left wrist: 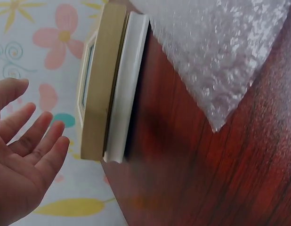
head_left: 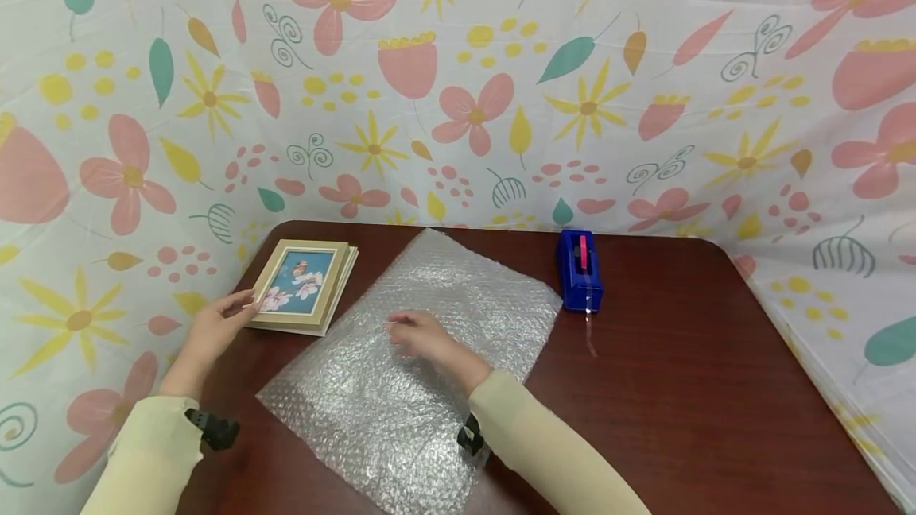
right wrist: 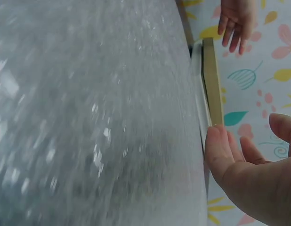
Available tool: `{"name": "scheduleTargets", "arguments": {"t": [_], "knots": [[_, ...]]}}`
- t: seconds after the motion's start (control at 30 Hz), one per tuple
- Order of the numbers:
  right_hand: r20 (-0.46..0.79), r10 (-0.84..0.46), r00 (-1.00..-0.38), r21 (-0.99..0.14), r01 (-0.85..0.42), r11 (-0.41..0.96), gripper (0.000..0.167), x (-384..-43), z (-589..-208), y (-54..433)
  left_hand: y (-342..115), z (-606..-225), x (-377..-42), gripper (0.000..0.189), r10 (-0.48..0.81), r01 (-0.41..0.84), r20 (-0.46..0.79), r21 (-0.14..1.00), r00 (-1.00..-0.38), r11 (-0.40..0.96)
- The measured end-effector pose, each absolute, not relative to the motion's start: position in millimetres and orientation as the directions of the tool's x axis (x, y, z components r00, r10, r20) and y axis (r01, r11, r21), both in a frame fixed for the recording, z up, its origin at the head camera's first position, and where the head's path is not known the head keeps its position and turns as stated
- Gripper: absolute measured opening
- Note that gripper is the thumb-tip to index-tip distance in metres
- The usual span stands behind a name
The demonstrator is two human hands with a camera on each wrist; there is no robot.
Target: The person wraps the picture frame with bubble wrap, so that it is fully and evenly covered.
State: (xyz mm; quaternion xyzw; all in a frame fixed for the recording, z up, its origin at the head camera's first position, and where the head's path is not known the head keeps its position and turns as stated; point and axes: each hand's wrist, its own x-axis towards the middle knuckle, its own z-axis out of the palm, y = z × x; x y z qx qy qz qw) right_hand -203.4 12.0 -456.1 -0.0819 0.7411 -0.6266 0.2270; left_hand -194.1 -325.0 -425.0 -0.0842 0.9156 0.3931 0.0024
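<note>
A tan picture frame (head_left: 327,280) with a blue flower picture lies face up on a white frame (left wrist: 124,89), the two stacked at the table's left. My left hand (head_left: 217,326) is at the stack's left side; in the left wrist view its spread, slightly bent fingers are apart from the frames, with nothing in the palm. Over a sheet of bubble wrap (head_left: 372,388), spread flat and turned at an angle, my right hand (head_left: 429,344) hovers with loosely bent fingers and holds nothing. The right wrist view shows its fingertips (right wrist: 215,134) overlapping the frames' edge.
A blue tape dispenser (head_left: 576,280) with a pink reel stands right of the wrap's corner, a strip of clear tape (head_left: 590,336) trailing from it. The dark red-brown table (head_left: 687,372) reaches back to a flower-printed cloth (head_left: 472,173) that hangs behind and along the sides.
</note>
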Motion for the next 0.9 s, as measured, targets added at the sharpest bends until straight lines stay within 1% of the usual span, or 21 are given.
{"name": "scheduleTargets", "arguments": {"t": [0.27,0.57,0.7,0.8,0.9], "knots": [[-0.244,-0.405,-0.881,-0.969,0.209,0.128,0.047,-206,-457,-14,-342,-433,-200,0.058,-0.216,-0.216,-0.1,0.752,-0.971,0.623],[-0.293,-0.414,-0.862,-0.948,0.317,0.01,0.044,-208,-458,-42,-353,-440,-202,0.06,-0.275,-0.34,-0.216,0.747,-0.937,0.571],[-0.316,-0.411,-0.855,-0.934,0.357,-0.025,0.045,-209,-459,-51,-358,-447,-203,0.06,-0.253,-0.331,-0.222,0.746,-0.942,0.578],[-0.335,-0.4,-0.853,-0.926,0.376,-0.028,0.045,-211,-460,-56,-360,-451,-205,0.061,-0.226,-0.31,-0.217,0.749,-0.95,0.585],[-0.342,-0.397,-0.852,-0.924,0.382,-0.023,0.046,-214,-462,-61,-361,-453,-206,0.062,-0.221,-0.317,-0.23,0.754,-0.948,0.575]]}}
